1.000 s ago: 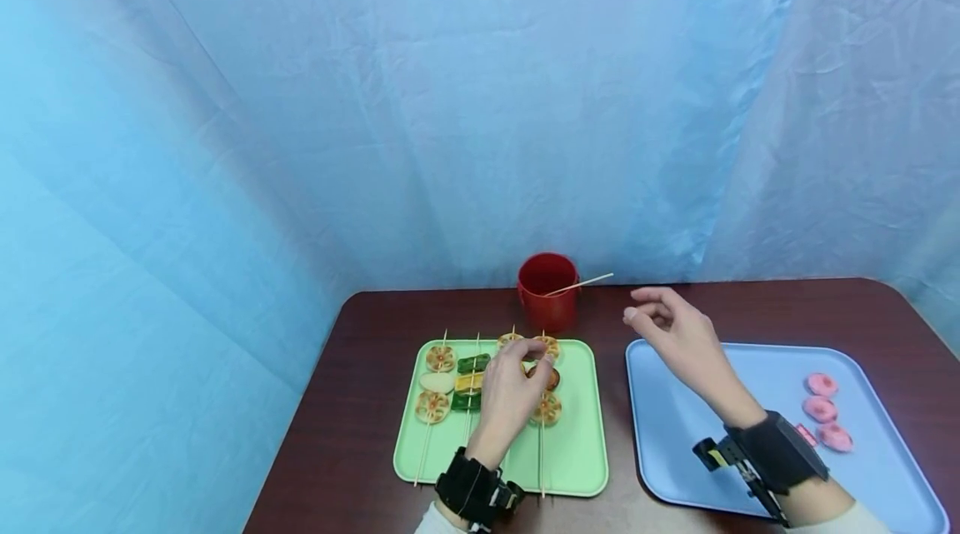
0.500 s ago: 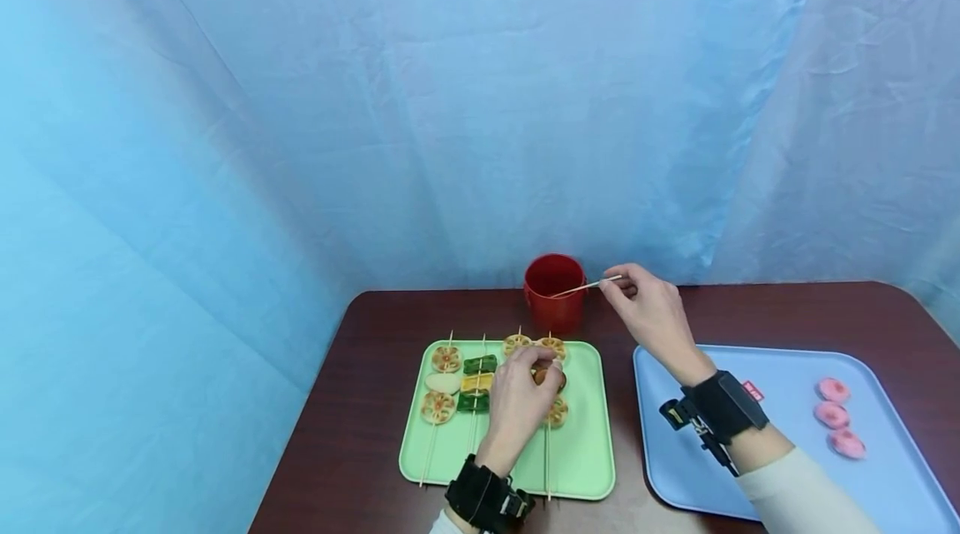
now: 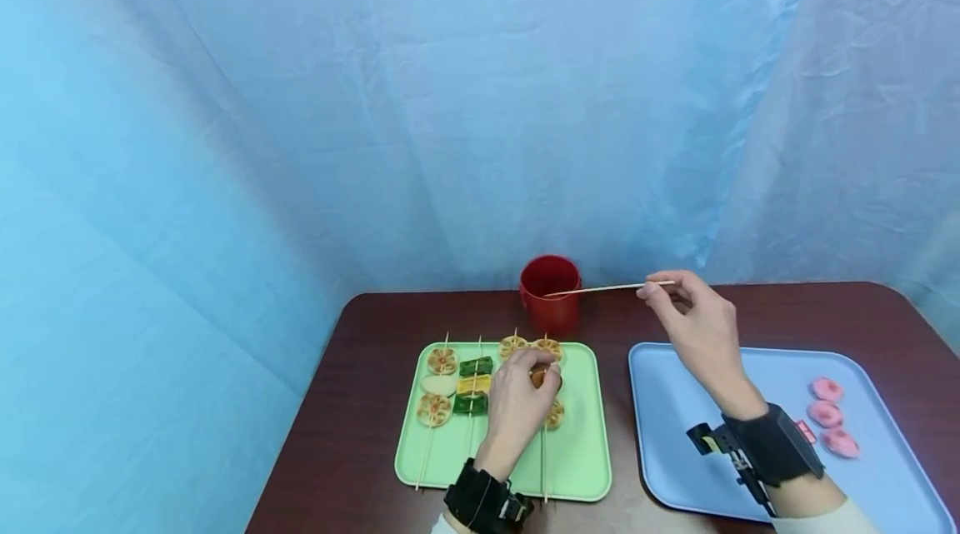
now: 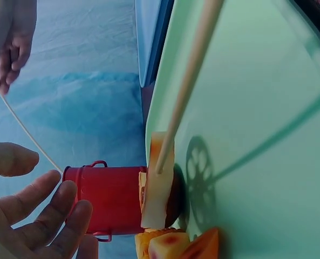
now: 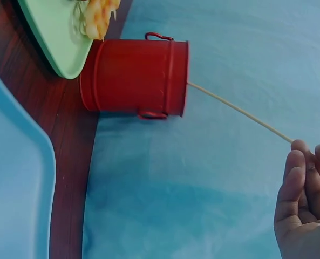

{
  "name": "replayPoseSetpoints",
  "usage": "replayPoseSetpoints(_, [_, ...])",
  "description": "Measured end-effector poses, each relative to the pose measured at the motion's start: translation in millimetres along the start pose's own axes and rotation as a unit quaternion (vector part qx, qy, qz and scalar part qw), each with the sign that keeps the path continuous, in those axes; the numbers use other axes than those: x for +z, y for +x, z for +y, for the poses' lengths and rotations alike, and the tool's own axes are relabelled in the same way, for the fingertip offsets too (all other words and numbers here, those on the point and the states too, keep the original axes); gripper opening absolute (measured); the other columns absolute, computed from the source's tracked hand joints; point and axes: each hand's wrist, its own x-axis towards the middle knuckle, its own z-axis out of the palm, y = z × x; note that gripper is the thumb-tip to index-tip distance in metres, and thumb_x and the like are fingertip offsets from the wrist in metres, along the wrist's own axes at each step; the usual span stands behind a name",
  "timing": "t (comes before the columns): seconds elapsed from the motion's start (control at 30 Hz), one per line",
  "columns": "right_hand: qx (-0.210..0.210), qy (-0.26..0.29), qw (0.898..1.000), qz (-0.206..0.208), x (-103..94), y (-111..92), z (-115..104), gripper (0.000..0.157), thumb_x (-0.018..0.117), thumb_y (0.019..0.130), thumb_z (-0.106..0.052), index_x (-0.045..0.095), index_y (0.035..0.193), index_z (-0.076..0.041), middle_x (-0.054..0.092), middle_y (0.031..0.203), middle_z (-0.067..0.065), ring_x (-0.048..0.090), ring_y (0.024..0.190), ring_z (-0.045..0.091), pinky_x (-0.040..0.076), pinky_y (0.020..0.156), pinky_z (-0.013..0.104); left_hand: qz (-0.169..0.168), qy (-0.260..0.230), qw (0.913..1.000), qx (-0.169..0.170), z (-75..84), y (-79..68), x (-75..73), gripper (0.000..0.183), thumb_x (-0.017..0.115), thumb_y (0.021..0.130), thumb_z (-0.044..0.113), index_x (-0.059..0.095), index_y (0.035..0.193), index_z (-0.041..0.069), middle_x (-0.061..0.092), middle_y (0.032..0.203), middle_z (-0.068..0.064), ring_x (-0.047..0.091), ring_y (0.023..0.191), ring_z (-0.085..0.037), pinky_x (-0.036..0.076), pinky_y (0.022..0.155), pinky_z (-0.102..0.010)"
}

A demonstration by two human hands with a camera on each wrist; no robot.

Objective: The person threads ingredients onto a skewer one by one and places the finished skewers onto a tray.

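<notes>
My right hand (image 3: 697, 330) pinches the end of a thin wooden skewer (image 3: 611, 289) between thumb and fingers. The skewer's other end is inside the red bucket (image 3: 551, 311), as the right wrist view also shows at the bucket's mouth (image 5: 185, 81). Over the green tray (image 3: 587, 442) hovers my left hand (image 3: 516, 405), its fingers (image 4: 52, 208) loosely bent with nothing between them. It hides part of the skewered food there. Lotus root slices (image 3: 442, 361), green pieces (image 3: 471, 404) and a yellow piece (image 3: 474, 385) are threaded on skewers lying side by side on that tray.
A blue tray (image 3: 675, 467) lies at the right, bearing pink round pieces (image 3: 826, 414) in a row and a small red label (image 3: 806, 431). The dark table's back edge meets a blue cloth backdrop (image 3: 480, 142).
My right hand has come to the bucket, taken hold of the skewer and drawn it partly out to the right. The left hand has stayed nearly still over the green tray.
</notes>
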Motion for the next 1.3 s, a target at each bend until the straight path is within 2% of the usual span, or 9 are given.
replayPoseSetpoints(0.37, [0.047,0.052,0.997,0.029,-30.2,-32.3,-0.6,0.020,0.057,0.097,-0.015,0.061,0.112,-0.005,0.070,0.100,0.002,0.065,0.091,0.004,0.047,0.077,0.010,0.009,-0.007,0.9998,0.016,1.0,-0.5,-0.7,0.019,0.060,0.091,0.027,0.074,0.101,0.018,0.066,0.097,0.007,0.062,0.087,-0.017,0.046,0.074,-0.035])
replayPoseSetpoints(0.53, [0.089,0.112,0.990,0.002,-22.5,-48.1,-1.2,0.020,0.054,0.098,-0.018,0.057,0.110,-0.002,0.071,0.098,0.002,0.066,0.089,0.010,0.051,0.074,0.016,-0.035,-0.125,0.9913,-0.017,3.6,1.3,-4.4,0.021,0.058,0.094,0.029,0.071,0.110,0.020,0.063,0.107,0.007,0.061,0.096,-0.012,0.049,0.080,-0.030])
replayPoseSetpoints(0.6, [0.108,0.167,0.980,-0.019,-15.4,-54.2,-1.7,0.022,0.054,0.098,-0.017,0.055,0.110,0.002,0.071,0.098,0.006,0.067,0.089,0.012,0.053,0.073,0.019,-0.058,-0.210,0.9753,-0.039,5.6,2.3,-5.3,0.024,0.059,0.095,0.029,0.068,0.114,0.019,0.063,0.110,0.005,0.060,0.100,-0.010,0.049,0.084,-0.030])
replayPoseSetpoints(0.67, [0.131,0.232,0.963,-0.036,-8.0,-60.0,-2.5,0.024,0.055,0.098,-0.016,0.053,0.109,0.006,0.071,0.098,0.010,0.067,0.089,0.014,0.054,0.074,0.023,-0.077,-0.304,0.9478,-0.059,8.2,3.5,-4.3,0.028,0.059,0.095,0.027,0.066,0.118,0.012,0.063,0.114,0.000,0.061,0.104,-0.013,0.049,0.088,-0.033])
replayPoseSetpoints(0.87, [0.170,0.405,0.895,-0.069,12.6,-73.5,-4.6,0.021,0.054,0.097,-0.006,0.050,0.108,0.012,0.071,0.099,0.013,0.067,0.090,0.016,0.054,0.078,0.028,-0.108,-0.552,0.8189,-0.116,20.8,4.7,2.3,0.039,0.061,0.095,0.016,0.054,0.126,-0.007,0.061,0.122,-0.025,0.058,0.114,-0.034,0.047,0.092,-0.040])
replayPoseSetpoints(0.97, [0.175,0.461,0.866,-0.085,20.3,-78.6,-5.7,0.014,0.052,0.098,-0.002,0.052,0.108,0.009,0.071,0.098,0.009,0.067,0.091,0.016,0.053,0.080,0.027,-0.105,-0.601,0.7806,-0.138,27.5,4.0,5.3,0.037,0.062,0.094,0.014,0.054,0.124,-0.007,0.061,0.122,-0.026,0.058,0.114,-0.036,0.047,0.092,-0.041])
replayPoseSetpoints(1.1, [0.187,0.491,0.846,-0.095,28.3,-83.1,-7.0,0.013,0.051,0.098,0.000,0.052,0.109,0.007,0.071,0.098,0.007,0.067,0.091,0.016,0.053,0.079,0.026,-0.086,-0.624,0.7616,-0.153,33.1,2.8,8.9,0.037,0.063,0.092,0.011,0.055,0.122,-0.009,0.064,0.118,-0.024,0.060,0.111,-0.035,0.049,0.089,-0.039])
replayPoseSetpoints(1.17, [0.189,0.500,0.840,-0.095,31.5,-84.4,-8.1,0.013,0.051,0.097,0.001,0.052,0.109,0.008,0.070,0.097,0.008,0.066,0.091,0.016,0.053,0.079,0.026,-0.077,-0.627,0.7597,-0.156,34.4,2.4,10.1,0.037,0.064,0.092,0.011,0.056,0.121,-0.011,0.065,0.115,-0.023,0.061,0.108,-0.034,0.049,0.089,-0.038])
replayPoseSetpoints(1.3, [0.211,0.483,0.845,-0.089,36.6,-85.5,-11.5,0.016,0.054,0.096,-0.001,0.053,0.108,0.010,0.069,0.095,0.008,0.066,0.088,0.016,0.053,0.078,0.027,-0.068,-0.622,0.7640,-0.157,35.1,1.9,11.0,0.037,0.064,0.092,0.012,0.055,0.118,-0.013,0.067,0.112,-0.023,0.063,0.105,-0.033,0.050,0.088,-0.037])
